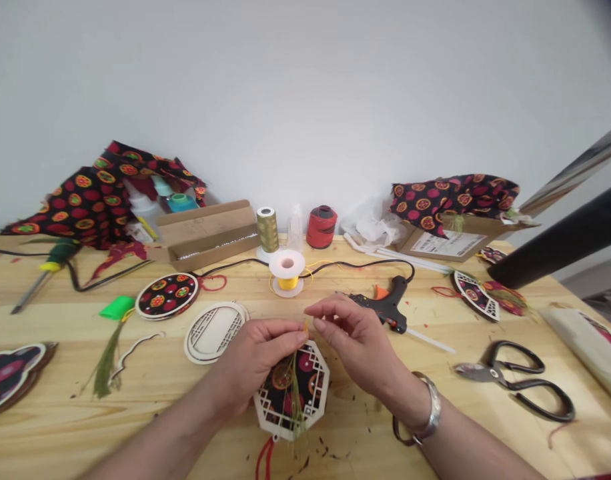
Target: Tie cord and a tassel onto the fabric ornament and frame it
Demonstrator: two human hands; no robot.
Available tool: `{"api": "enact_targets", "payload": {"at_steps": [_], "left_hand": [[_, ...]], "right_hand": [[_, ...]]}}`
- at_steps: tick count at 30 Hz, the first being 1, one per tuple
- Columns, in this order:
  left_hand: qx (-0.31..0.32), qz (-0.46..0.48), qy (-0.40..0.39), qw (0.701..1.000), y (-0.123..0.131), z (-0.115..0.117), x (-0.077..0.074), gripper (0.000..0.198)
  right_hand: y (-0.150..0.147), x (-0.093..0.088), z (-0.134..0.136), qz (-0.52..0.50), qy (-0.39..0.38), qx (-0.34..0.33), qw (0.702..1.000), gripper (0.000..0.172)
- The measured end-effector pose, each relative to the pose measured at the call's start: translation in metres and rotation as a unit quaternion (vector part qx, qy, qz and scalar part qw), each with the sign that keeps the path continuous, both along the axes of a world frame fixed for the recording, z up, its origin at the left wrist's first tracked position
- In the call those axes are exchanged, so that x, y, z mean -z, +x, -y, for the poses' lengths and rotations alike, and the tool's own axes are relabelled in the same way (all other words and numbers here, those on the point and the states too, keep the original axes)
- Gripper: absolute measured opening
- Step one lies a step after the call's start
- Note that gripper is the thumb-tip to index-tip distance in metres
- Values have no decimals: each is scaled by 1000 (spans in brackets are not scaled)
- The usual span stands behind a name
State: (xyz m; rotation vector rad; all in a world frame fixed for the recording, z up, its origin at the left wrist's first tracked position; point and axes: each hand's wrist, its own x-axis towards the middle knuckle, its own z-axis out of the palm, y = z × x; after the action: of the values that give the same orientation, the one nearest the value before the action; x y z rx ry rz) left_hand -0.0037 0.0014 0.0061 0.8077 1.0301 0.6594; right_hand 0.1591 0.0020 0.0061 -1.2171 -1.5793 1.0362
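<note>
My left hand (258, 353) is closed in a pinch at the top of a green tassel (295, 393), where a bit of yellow thread (306, 326) shows. The tassel's strands hang over an octagonal wooden-framed ornament (319, 399) with dark patterned fabric and a red cord (264, 460) at its lower end. Close beside the thread, my right hand (353, 340) has its thumb and index fingertips slightly apart; I see nothing between them. Behind the hands stands a spool of yellow thread (287, 281).
A black glue gun (393, 303) and scissors (495, 373) lie to the right. Left are a round fabric ornament (168, 295), a bare wooden frame (198, 350), another tassel (107, 363) and a screwdriver (35, 287). Cardboard boxes (210, 233) and a red spool (321, 227) stand behind.
</note>
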Motion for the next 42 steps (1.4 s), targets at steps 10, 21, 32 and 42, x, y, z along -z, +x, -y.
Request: {"api": "enact_targets", "payload": {"at_steps": [10, 21, 32, 42], "left_hand": [[-6, -9, -6, 1000, 1, 1, -3, 16], [0, -4, 7, 1000, -1, 1, -2, 15], [10, -29, 45, 999, 0, 1, -2, 24], [9, -27, 33, 999, 0, 3, -1, 18]], "right_hand": [[-1, -1, -3, -15, -10, 35, 999, 17], [-2, -2, -3, -19, -13, 21, 1000, 10], [-3, 0, -2, -22, 2, 24, 999, 5], [-1, -2, -1, -7, 6, 45, 999, 20]]}}
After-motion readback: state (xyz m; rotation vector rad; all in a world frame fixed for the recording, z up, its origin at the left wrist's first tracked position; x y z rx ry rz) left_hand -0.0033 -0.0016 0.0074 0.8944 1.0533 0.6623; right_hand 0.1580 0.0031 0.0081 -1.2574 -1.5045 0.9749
